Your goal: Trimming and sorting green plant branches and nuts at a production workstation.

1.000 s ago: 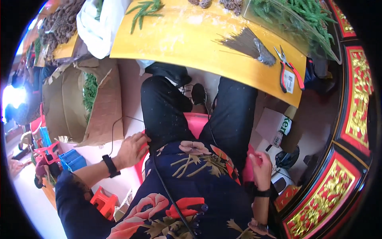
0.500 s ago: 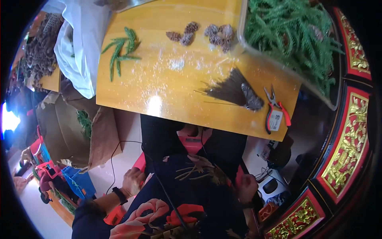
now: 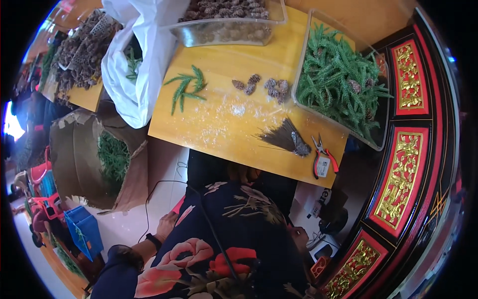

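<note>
Yellow table (image 3: 219, 124) holds pliers (image 3: 321, 157) and green sprigs (image 3: 186, 87); both hands sit low, grip unclear.

- The left hand (image 3: 167, 225), low in the frame's left half, is partly covered by the flowered garment (image 3: 234, 234); its fingers cannot be made out.
- Only a sliver of the right hand (image 3: 300, 234) is seen, lower right of centre.
- The tray of pine cones (image 3: 226, 20) is cut off by the top edge.
- The far-left clutter is blurred.

bare tabletop (image 3: 219, 119) centre, bins around
</note>
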The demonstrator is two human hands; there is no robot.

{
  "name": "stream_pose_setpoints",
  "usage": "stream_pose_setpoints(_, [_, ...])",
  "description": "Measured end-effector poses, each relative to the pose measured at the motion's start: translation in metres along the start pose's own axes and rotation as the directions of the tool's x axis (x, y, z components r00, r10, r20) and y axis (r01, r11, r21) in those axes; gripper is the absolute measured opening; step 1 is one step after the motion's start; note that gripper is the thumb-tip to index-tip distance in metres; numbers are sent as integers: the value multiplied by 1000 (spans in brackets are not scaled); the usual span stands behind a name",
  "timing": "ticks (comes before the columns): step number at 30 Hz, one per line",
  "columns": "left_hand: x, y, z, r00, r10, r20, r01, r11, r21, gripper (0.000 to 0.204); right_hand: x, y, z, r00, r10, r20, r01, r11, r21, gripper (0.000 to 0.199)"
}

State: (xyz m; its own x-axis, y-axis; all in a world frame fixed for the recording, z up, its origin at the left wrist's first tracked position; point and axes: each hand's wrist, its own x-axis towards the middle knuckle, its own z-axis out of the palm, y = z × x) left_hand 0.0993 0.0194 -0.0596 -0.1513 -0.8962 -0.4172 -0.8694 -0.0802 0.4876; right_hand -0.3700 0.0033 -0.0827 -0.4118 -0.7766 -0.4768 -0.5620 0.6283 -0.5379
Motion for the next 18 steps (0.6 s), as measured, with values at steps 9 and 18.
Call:
stream_pose_setpoints(9, [-4,-18,27,991,-2,-131,9,999,53,15,11,3,0,999,-1,40,7,990,-139,9])
stream_pose_setpoints(18, [7,-5,6,971,-233,-57,236,971,44,17,28,-83,-25,969,-231,90,248,912,-326,19])
